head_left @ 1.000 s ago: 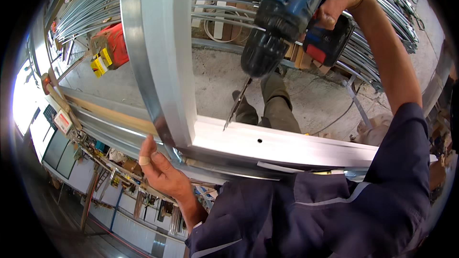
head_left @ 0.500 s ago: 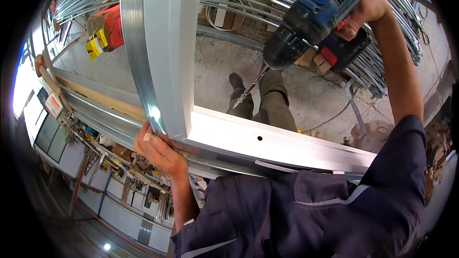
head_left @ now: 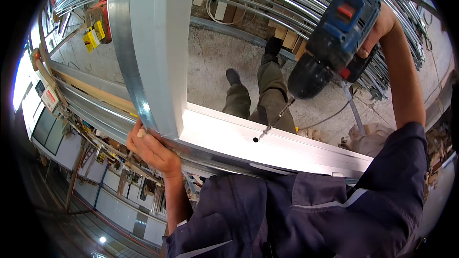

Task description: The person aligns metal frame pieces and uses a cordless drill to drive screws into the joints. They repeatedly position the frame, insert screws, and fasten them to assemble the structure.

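Observation:
My right hand (head_left: 384, 29) grips a blue and black cordless drill (head_left: 337, 40) with a red switch on top. From its chuck a spiral drill bit (head_left: 279, 120) slants down to the left, its tip beside a dark round hole (head_left: 256, 140) in the white frame bar (head_left: 306, 150); whether it touches the bar I cannot tell. My left hand (head_left: 158, 153) is closed around the frame's corner, at the lower end of a shiny metal strip (head_left: 125, 52). That strip runs along the grey upright of the frame (head_left: 160, 43). The fingertips behind the corner are partly hidden.
Bundles of metal rods (head_left: 301, 0) lie on the floor beyond the frame. A red bag with a yellow box (head_left: 94, 36) sits at the far left. Long profiles and a wooden bar (head_left: 95, 88) stretch leftward. My legs (head_left: 272, 81) stand below the frame opening.
The drill has swung down and to the right, bringing its bit from over the opening to the hole. One leg has stepped forward. The left hand keeps its hold on the corner.

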Demonstrator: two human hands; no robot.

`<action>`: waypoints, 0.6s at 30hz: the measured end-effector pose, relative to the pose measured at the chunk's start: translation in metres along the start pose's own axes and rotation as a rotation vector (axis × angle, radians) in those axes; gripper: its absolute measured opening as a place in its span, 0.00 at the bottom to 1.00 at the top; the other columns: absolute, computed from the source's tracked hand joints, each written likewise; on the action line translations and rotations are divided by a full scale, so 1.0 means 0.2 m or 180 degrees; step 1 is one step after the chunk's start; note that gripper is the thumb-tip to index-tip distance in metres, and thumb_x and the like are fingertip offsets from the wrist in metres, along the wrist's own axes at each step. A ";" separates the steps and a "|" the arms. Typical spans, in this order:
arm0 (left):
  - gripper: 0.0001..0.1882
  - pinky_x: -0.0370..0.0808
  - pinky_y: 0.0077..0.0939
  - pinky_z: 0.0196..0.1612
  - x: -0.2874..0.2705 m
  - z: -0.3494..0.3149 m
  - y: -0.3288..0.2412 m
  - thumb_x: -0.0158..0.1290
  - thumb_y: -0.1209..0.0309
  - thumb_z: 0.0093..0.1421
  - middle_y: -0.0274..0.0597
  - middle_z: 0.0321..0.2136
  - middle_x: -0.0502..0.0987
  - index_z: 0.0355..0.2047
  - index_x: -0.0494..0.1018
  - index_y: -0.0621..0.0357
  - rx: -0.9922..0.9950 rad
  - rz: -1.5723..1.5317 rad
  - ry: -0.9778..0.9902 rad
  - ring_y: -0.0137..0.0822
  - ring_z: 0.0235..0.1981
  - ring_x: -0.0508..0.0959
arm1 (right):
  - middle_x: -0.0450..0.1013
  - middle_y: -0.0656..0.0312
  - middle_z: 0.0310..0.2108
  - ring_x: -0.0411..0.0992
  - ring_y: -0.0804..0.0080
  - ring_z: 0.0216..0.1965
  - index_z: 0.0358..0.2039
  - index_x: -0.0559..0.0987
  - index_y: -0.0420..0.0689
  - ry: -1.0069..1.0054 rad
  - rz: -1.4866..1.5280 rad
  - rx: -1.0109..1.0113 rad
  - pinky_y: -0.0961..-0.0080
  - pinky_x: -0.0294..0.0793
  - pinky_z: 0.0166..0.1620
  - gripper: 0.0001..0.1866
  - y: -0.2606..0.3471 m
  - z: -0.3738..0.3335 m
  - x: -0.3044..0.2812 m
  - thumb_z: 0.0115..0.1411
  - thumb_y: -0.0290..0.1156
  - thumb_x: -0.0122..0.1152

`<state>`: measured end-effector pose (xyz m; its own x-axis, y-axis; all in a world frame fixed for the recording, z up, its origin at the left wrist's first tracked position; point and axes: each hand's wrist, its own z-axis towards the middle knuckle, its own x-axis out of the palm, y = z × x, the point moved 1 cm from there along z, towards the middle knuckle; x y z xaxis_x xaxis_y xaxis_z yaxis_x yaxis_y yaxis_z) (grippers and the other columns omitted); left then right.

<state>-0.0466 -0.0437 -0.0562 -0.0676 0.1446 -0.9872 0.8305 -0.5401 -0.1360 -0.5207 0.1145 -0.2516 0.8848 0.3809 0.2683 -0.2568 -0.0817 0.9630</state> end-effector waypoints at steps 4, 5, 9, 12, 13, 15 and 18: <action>0.22 0.61 0.44 0.60 0.00 0.01 0.01 0.34 0.64 0.73 0.57 0.51 0.72 0.50 0.71 0.72 0.0051 0.0084 0.0047 0.50 0.57 0.64 | 0.80 0.51 0.37 0.80 0.64 0.33 0.50 0.78 0.37 0.0014 -0.0192 -0.0084 0.69 0.80 0.36 0.38 0.02 0.00 0.03 0.38 0.36 0.84; 0.22 0.61 0.44 0.60 -0.01 0.00 0.01 0.34 0.64 0.73 0.57 0.51 0.72 0.50 0.71 0.72 0.0061 0.0089 0.0051 0.50 0.57 0.64 | 0.80 0.51 0.37 0.80 0.64 0.33 0.50 0.78 0.37 0.0035 -0.0239 -0.0102 0.68 0.80 0.36 0.38 0.02 0.00 0.03 0.38 0.36 0.84; 0.23 0.60 0.44 0.60 -0.01 0.00 0.00 0.34 0.64 0.73 0.58 0.51 0.73 0.50 0.71 0.73 0.0061 0.0126 0.0066 0.50 0.57 0.64 | 0.80 0.50 0.38 0.80 0.63 0.35 0.49 0.78 0.38 0.0084 -0.0372 -0.0156 0.67 0.81 0.38 0.38 0.03 0.02 0.05 0.36 0.36 0.85; 0.22 0.60 0.47 0.58 0.00 0.01 0.00 0.32 0.66 0.71 0.55 0.50 0.74 0.48 0.72 0.72 0.0090 0.0161 -0.0038 0.52 0.54 0.65 | 0.80 0.50 0.39 0.81 0.63 0.36 0.49 0.79 0.38 0.0114 -0.0459 -0.0192 0.67 0.81 0.39 0.39 0.04 0.04 0.06 0.35 0.36 0.86; 0.22 0.60 0.48 0.57 0.00 0.01 -0.01 0.32 0.67 0.71 0.54 0.50 0.75 0.48 0.72 0.71 0.0114 0.0179 -0.0093 0.52 0.52 0.66 | 0.80 0.50 0.39 0.81 0.62 0.36 0.49 0.79 0.38 0.0121 -0.0470 -0.0202 0.66 0.81 0.40 0.39 0.05 0.04 0.06 0.35 0.37 0.86; 0.22 0.60 0.48 0.57 0.00 0.02 -0.01 0.32 0.67 0.71 0.54 0.50 0.75 0.47 0.72 0.71 0.0138 0.0214 -0.0081 0.52 0.52 0.66 | 0.81 0.50 0.40 0.81 0.62 0.37 0.49 0.79 0.38 0.0140 -0.0519 -0.0216 0.66 0.81 0.41 0.39 0.05 0.05 0.06 0.34 0.37 0.86; 0.21 0.60 0.47 0.57 0.00 0.02 -0.01 0.32 0.67 0.71 0.54 0.49 0.75 0.46 0.73 0.71 0.0171 0.0180 -0.0100 0.51 0.52 0.66 | 0.81 0.50 0.41 0.81 0.61 0.38 0.49 0.80 0.39 0.0166 -0.0595 -0.0237 0.65 0.81 0.42 0.39 0.06 0.06 0.07 0.34 0.37 0.87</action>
<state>-0.0501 -0.0468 -0.0567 -0.0393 0.0869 -0.9954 0.8027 -0.5905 -0.0833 -0.5067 0.1076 -0.2360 0.8989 0.4305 0.0816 -0.1199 0.0624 0.9908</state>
